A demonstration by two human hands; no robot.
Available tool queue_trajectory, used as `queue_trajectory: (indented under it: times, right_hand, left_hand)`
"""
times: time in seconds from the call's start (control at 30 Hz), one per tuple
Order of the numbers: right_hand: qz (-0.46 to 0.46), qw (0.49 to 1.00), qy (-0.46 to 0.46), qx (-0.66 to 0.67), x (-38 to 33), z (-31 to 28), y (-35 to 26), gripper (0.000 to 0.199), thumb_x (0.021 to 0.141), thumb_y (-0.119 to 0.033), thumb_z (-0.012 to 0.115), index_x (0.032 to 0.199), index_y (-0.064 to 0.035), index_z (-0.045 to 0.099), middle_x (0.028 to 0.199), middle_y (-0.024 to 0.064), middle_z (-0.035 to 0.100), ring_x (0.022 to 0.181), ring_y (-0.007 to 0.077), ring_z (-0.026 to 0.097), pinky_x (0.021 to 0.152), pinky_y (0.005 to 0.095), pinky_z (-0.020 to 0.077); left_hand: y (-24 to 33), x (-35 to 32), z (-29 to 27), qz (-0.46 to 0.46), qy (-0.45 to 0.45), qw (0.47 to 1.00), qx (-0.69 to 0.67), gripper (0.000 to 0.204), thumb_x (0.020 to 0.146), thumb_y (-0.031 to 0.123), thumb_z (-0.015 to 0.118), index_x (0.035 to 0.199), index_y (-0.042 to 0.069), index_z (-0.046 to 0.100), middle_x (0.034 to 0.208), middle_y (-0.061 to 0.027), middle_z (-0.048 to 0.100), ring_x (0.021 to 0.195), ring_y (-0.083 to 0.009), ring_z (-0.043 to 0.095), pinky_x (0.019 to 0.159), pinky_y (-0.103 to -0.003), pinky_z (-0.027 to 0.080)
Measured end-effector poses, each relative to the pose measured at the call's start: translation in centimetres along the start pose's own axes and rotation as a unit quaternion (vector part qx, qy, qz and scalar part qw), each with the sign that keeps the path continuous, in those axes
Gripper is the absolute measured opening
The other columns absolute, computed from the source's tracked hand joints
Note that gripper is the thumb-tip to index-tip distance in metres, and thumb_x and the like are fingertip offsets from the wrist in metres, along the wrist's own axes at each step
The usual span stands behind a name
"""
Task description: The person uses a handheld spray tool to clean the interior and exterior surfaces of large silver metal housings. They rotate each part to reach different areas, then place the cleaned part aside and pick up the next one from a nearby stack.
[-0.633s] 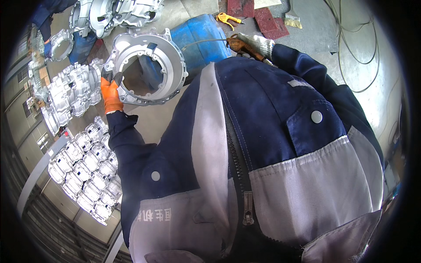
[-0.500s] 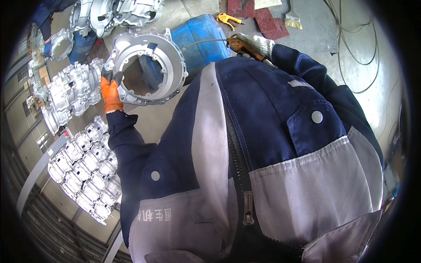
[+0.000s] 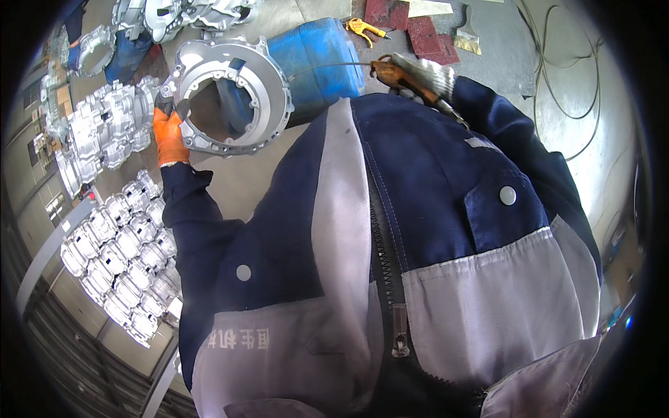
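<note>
A silver ring-shaped metal housing (image 3: 275,104) with a wide round opening and bolt holes is held up in front of me. My left hand (image 3: 169,136), in an orange glove with dark fingertips, is closed on its left rim. In a whitish knit glove, my right hand (image 3: 432,75) wraps round a worn orange-brown air blow gun (image 3: 404,78). The gun's long thin nozzle points left toward the housing's right side, passing in front of a blue drum (image 3: 334,59); whether it touches the housing I cannot tell.
Stacked silver castings (image 3: 115,125) stand to the left, with several more (image 3: 125,261) lower down. A yellow air gun (image 3: 364,29), dark red pads (image 3: 421,38) and a brush (image 3: 468,35) lie on the grey surface beyond. A thin hose (image 3: 599,83) loops at right. Part of another person (image 3: 73,24) shows far left.
My right hand and the blow gun have shifted right, drawing the nozzle slightly away from the housing. The housing and my left hand sit a little further left and higher in view.
</note>
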State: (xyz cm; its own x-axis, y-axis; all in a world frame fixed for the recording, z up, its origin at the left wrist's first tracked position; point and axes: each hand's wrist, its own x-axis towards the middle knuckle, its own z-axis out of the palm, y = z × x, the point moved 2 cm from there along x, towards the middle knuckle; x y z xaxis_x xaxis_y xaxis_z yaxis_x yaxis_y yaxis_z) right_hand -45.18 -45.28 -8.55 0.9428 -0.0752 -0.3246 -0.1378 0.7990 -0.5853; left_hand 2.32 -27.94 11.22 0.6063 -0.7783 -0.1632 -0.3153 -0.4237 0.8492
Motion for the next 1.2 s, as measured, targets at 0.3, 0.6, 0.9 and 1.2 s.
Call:
queue_trajectory:
  times: [0.3, 0.6, 0.9, 1.2]
  right_hand:
    - [-0.038, 0.958, -0.001, -0.284, -2.4, 1.4, 1.5, 0.039, 0.094, -0.019, 0.051, 0.130, -0.0043, 0.045, 0.125, 0.0131, 0.054, 0.108, 0.0172, 0.058, 0.094, 0.0286, 0.0473]
    - [-0.060, 0.916, 0.044, -0.395, -3.0, 4.7, -0.4, 0.046, 0.088, -0.018, 0.062, 0.128, -0.0013, 0.047, 0.116, 0.0165, 0.058, 0.100, 0.0214, 0.062, 0.086, 0.0316, 0.0526]
    - [-0.008, 0.985, 0.047, -0.168, -2.5, 5.6, -2.1, 0.043, 0.092, -0.033, 0.054, 0.122, -0.0017, 0.050, 0.098, 0.0151, 0.062, 0.078, 0.0184, 0.064, 0.069, 0.0267, 0.0548]
    - [0.018, 0.998, 0.036, -0.040, -1.3, 12.9, -12.6, 0.053, 0.093, -0.051, 0.044, 0.106, 0.0001, 0.054, 0.070, 0.0125, 0.061, 0.041, 0.0143, 0.054, 0.034, 0.0251, 0.0468]
  left_hand:
    - [-0.4, 0.1, -0.2, -0.025, 0.016, 1.000, 0.009, 0.053, 0.076, 0.016, 0.073, 0.122, 0.004, 0.052, 0.109, -0.0030, 0.060, 0.099, -0.0158, 0.053, 0.088, -0.028, 0.039]
    - [-0.6, 0.3, -0.1, -0.015, 0.010, 1.000, -0.008, 0.059, 0.074, 0.018, 0.076, 0.126, 0.005, 0.051, 0.109, -0.0020, 0.060, 0.097, -0.0149, 0.053, 0.086, -0.028, 0.039]
    - [-2.8, 1.1, -1.2, -0.047, 0.059, 0.996, -0.052, 0.041, 0.081, 0.017, 0.066, 0.119, 0.005, 0.055, 0.099, -0.0032, 0.062, 0.092, -0.0162, 0.055, 0.084, -0.031, 0.042]
    - [-6.0, 0.3, -3.0, 0.069, 0.077, 0.749, 0.654, 0.020, 0.075, 0.013, 0.063, 0.093, 0.005, 0.064, 0.088, -0.0168, 0.066, 0.092, -0.0316, 0.063, 0.078, -0.038, 0.049]
